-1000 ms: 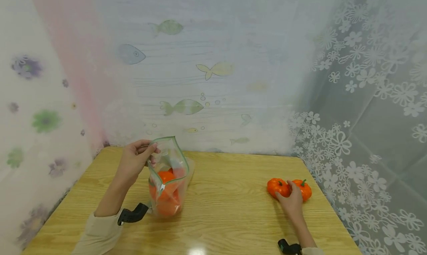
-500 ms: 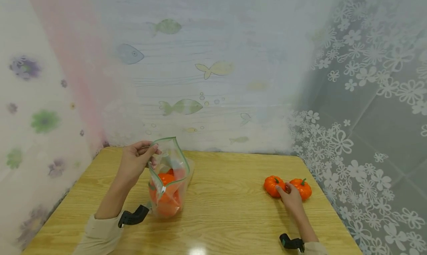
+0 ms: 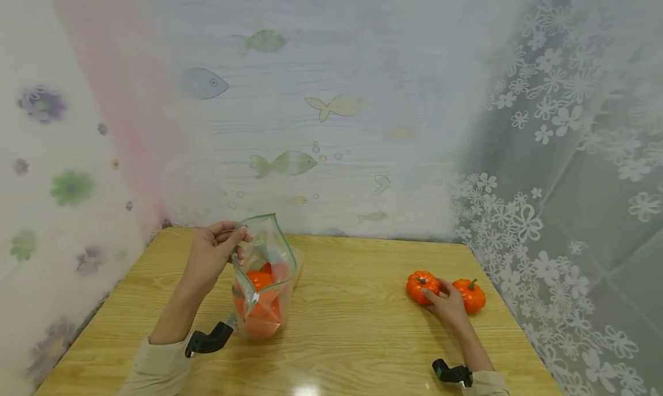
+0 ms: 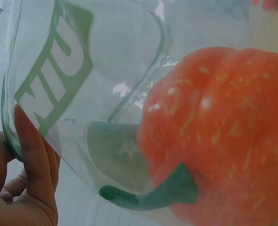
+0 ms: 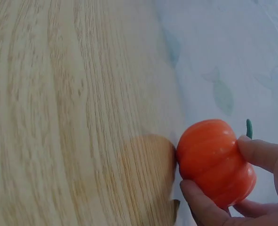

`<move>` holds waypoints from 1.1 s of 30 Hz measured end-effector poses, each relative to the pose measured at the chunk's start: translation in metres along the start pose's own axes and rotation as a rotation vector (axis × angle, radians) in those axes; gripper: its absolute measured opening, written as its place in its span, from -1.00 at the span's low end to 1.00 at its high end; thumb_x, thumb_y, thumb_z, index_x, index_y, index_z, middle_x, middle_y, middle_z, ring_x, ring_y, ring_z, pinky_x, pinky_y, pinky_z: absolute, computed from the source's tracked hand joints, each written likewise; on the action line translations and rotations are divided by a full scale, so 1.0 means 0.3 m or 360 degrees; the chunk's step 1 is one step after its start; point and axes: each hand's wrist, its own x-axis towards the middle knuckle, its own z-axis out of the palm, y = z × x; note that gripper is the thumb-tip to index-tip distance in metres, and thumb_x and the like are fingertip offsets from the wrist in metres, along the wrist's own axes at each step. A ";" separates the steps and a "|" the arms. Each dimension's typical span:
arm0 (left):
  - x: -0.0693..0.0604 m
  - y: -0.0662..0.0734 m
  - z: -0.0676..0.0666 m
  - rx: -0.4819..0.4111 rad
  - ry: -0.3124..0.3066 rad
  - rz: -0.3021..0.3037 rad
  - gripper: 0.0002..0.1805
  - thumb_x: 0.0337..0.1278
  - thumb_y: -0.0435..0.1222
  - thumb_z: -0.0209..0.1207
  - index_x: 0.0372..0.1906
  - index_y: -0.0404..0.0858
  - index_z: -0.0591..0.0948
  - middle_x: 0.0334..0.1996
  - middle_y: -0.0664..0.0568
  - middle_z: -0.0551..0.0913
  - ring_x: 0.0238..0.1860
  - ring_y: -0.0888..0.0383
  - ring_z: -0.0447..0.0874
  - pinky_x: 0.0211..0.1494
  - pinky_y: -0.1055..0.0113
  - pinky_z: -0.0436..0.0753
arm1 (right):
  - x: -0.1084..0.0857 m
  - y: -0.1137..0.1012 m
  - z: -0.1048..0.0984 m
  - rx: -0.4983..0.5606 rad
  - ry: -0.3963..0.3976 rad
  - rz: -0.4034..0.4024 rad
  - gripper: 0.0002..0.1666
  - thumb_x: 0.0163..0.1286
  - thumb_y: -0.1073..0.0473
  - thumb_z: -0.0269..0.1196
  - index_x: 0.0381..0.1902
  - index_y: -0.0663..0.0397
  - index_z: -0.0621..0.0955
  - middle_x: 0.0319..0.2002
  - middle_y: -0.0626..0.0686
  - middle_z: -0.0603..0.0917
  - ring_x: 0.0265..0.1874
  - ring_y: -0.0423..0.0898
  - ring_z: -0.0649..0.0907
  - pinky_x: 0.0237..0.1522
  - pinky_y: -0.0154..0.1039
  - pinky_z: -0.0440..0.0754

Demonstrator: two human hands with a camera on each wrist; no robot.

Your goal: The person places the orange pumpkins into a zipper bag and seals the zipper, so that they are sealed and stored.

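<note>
The small pumpkin [image 3: 422, 286] sits at the right of the head view, in the pinch of the right hand [image 3: 449, 305]; in the right wrist view the thumb presses near the stem and fingers wrap the far side. Whether it touches the table [image 3: 357, 338] is hard to tell. For a secure hold, the grip would best span the ribs, leaving the thin stem unloaded. A second pumpkin [image 3: 470, 296] lies just beside that hand, on its right, and is best not nudged.

Left of centre, well apart, the left hand [image 3: 207, 258] pinches the rim of a clear bag [image 3: 266, 238] bearing orange pumpkins [image 3: 259, 280]. A light, steady pull there should help its mouth stay wide.
</note>
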 end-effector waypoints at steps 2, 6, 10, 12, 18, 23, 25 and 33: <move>-0.002 0.001 0.000 -0.0009 0.0000 -0.0002 -0.64 0.46 -0.24 0.20 -0.01 -0.53 0.53 -0.41 0.14 0.76 -0.62 0.24 0.60 -0.53 0.41 0.68 | 0.000 0.002 0.006 0.0141 -0.0032 0.0017 -0.15 0.59 0.27 0.13 0.60 0.38 -0.04 0.51 0.52 -0.01 0.41 0.44 0.30 0.05 -0.19 0.74; -0.005 0.001 -0.002 -0.0029 -0.0008 0.0005 -0.63 0.46 -0.24 0.20 -0.01 -0.55 0.52 -0.41 0.13 0.75 -0.62 0.23 0.60 -0.54 0.40 0.69 | -0.002 0.004 0.013 0.0242 -0.0059 0.0042 -0.12 0.57 0.26 0.16 0.61 0.35 -0.05 0.53 0.48 -0.03 0.43 0.39 0.29 0.09 -0.19 0.72; -0.006 -0.001 -0.005 -0.0042 -0.0007 0.0015 -0.64 0.45 -0.25 0.21 -0.01 -0.54 0.53 -0.41 0.13 0.75 -0.62 0.23 0.60 -0.54 0.40 0.68 | -0.005 0.001 0.021 0.0350 -0.0094 0.0058 -0.08 0.55 0.25 0.19 0.62 0.32 -0.06 0.56 0.43 -0.06 0.45 0.31 0.29 0.17 -0.16 0.68; -0.008 -0.002 -0.005 -0.0044 -0.0006 0.0023 -0.65 0.45 -0.25 0.20 -0.01 -0.54 0.53 -0.41 0.13 0.75 -0.62 0.23 0.60 -0.54 0.40 0.68 | -0.008 0.000 0.025 0.0413 -0.0118 0.0072 -0.08 0.55 0.26 0.17 0.62 0.30 -0.08 0.57 0.40 -0.06 0.43 0.24 0.32 0.20 -0.15 0.67; -0.011 -0.004 -0.006 -0.0035 -0.0004 0.0047 -0.65 0.46 -0.26 0.20 0.00 -0.54 0.54 -0.40 0.12 0.76 -0.61 0.23 0.61 -0.54 0.40 0.69 | -0.017 0.007 0.042 0.0458 -0.0152 0.0091 -0.13 0.53 0.25 0.18 0.61 0.31 0.02 0.49 0.35 0.15 0.05 -0.18 0.60 0.11 -0.19 0.71; -0.010 -0.006 -0.006 -0.0032 -0.0011 0.0050 -0.64 0.46 -0.26 0.20 -0.01 -0.56 0.54 -0.42 0.12 0.75 -0.61 0.24 0.60 -0.55 0.39 0.69 | -0.032 0.001 0.064 0.0447 -0.0234 0.0049 -0.23 0.51 0.26 0.18 0.55 0.33 0.15 0.34 0.23 0.36 -0.07 -0.20 0.67 0.04 -0.16 0.73; -0.010 -0.006 -0.006 -0.0033 -0.0016 0.0050 -0.64 0.46 -0.26 0.20 -0.01 -0.57 0.54 -0.42 0.12 0.75 -0.62 0.24 0.60 -0.55 0.39 0.69 | -0.045 -0.008 0.078 0.0451 -0.0268 0.0034 -0.23 0.50 0.25 0.18 0.54 0.36 0.15 0.35 0.24 0.36 -0.02 -0.19 0.65 0.07 -0.15 0.72; -0.015 -0.008 -0.009 -0.0053 -0.0043 0.0038 -0.67 0.49 -0.28 0.16 0.00 -0.54 0.53 -0.42 0.13 0.75 -0.61 0.24 0.61 -0.53 0.39 0.70 | -0.107 -0.064 0.153 0.0472 -0.0423 0.0000 -0.20 0.51 0.23 0.17 0.54 0.42 0.11 0.45 0.39 0.22 0.15 -0.07 0.58 0.24 0.01 0.64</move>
